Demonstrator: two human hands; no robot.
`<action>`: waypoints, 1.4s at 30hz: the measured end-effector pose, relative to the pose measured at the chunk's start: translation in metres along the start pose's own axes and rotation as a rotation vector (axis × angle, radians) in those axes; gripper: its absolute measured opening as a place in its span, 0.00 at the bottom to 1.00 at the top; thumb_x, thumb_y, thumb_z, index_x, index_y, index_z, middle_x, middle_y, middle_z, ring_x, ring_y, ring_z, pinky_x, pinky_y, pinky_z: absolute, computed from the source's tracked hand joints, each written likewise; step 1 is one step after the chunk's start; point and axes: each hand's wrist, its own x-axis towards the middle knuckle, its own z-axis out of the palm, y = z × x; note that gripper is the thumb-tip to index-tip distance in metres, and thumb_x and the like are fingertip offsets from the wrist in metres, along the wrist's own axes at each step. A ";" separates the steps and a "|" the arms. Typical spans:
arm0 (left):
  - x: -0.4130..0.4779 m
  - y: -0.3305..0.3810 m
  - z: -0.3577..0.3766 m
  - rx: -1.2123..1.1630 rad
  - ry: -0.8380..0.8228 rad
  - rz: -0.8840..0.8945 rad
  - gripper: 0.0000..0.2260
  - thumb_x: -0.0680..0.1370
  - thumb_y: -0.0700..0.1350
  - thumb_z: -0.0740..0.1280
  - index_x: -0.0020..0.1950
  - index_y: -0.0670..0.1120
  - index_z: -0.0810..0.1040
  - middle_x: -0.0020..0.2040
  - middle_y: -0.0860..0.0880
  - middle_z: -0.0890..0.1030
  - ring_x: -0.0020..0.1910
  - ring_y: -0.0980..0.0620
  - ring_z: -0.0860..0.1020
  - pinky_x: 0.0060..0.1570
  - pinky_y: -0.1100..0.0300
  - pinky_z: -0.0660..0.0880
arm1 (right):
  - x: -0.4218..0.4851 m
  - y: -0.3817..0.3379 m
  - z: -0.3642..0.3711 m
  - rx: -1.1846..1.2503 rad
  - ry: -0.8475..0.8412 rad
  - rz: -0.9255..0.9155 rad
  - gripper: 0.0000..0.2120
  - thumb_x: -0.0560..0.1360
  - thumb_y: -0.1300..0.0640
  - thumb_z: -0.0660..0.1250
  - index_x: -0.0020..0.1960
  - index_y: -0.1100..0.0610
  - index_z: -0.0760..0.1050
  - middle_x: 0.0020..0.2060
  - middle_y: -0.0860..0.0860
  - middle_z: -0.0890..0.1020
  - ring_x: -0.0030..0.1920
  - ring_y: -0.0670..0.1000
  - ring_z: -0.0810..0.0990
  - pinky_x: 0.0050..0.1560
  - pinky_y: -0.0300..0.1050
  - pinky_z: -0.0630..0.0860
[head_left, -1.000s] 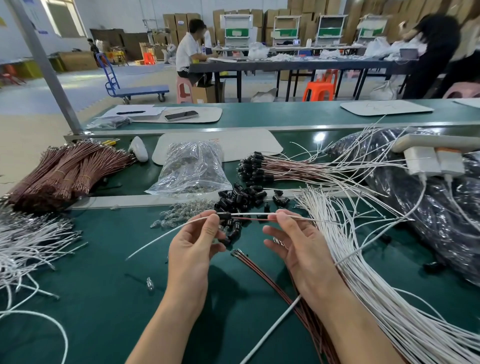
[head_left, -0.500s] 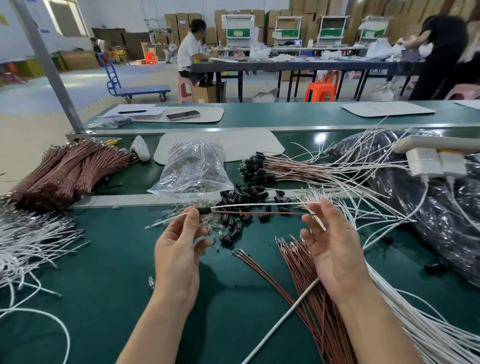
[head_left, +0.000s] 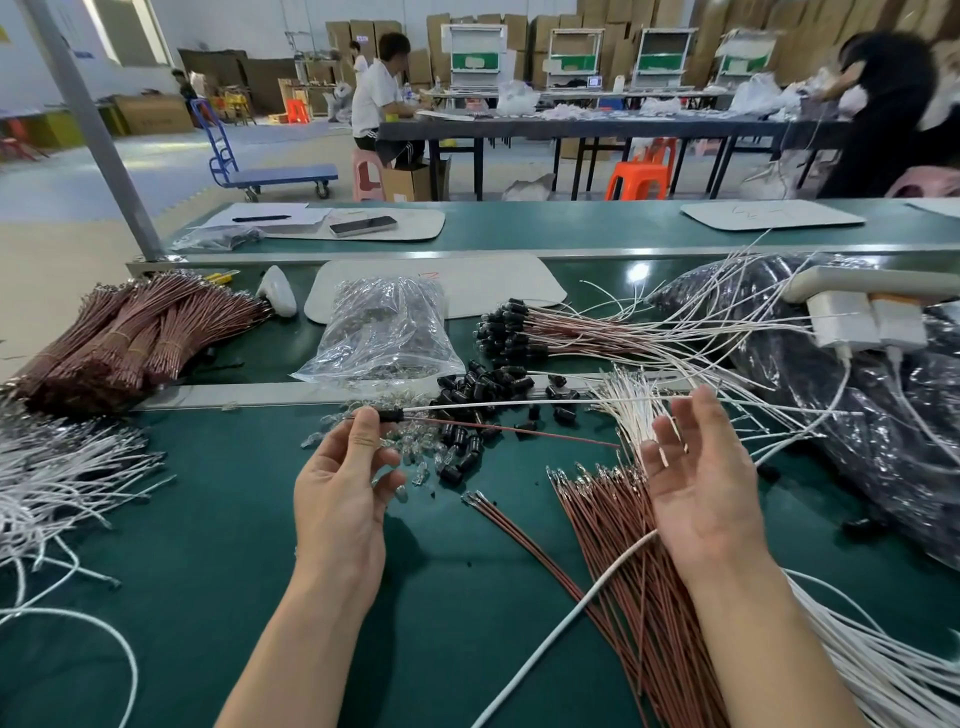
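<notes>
My left hand (head_left: 340, 486) pinches a small black socket (head_left: 390, 414) between thumb and fingertips. A white wire (head_left: 545, 402) and a red-brown wire (head_left: 540, 432) run from that socket to the right. My right hand (head_left: 698, 480) is held palm up with loose fingers, and the white wire's far end lies at its fingertips. Below the socket sit loose black sockets (head_left: 467, 444) and a scatter of small clear bulbs (head_left: 415, 452) on the green bench (head_left: 208, 545).
Loose brown wires (head_left: 618, 545) and white wires (head_left: 883, 670) fan under my right arm. Finished socketed leads (head_left: 519, 332) lie behind, beside a clear bag (head_left: 387, 332). Brown bundles (head_left: 140, 332) and white wires (head_left: 57, 478) sit left, a black bag (head_left: 883, 415) right.
My hands have drawn apart: the left slid left along the wires to the black socket, the right moved right and opened palm up, letting the wires go slack.
</notes>
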 end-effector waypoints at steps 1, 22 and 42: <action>0.000 0.000 0.000 0.005 -0.004 0.002 0.06 0.74 0.50 0.73 0.48 0.49 0.82 0.43 0.50 0.82 0.33 0.58 0.77 0.31 0.66 0.77 | 0.001 -0.001 -0.001 0.008 0.019 -0.008 0.11 0.71 0.47 0.74 0.50 0.50 0.79 0.42 0.44 0.83 0.39 0.43 0.81 0.38 0.36 0.79; 0.008 -0.001 -0.006 -0.183 0.057 -0.174 0.13 0.68 0.52 0.75 0.47 0.46 0.81 0.37 0.53 0.83 0.28 0.60 0.76 0.27 0.66 0.75 | -0.011 0.020 0.010 -0.364 -0.457 0.122 0.15 0.69 0.50 0.75 0.55 0.51 0.85 0.56 0.56 0.85 0.51 0.53 0.85 0.47 0.44 0.82; -0.027 -0.023 0.021 0.097 -0.296 -0.176 0.08 0.67 0.53 0.76 0.42 0.51 0.86 0.42 0.49 0.84 0.34 0.57 0.78 0.33 0.63 0.77 | -0.033 0.047 0.024 -0.635 -0.577 0.029 0.12 0.76 0.43 0.70 0.58 0.43 0.83 0.53 0.48 0.86 0.50 0.50 0.86 0.46 0.41 0.81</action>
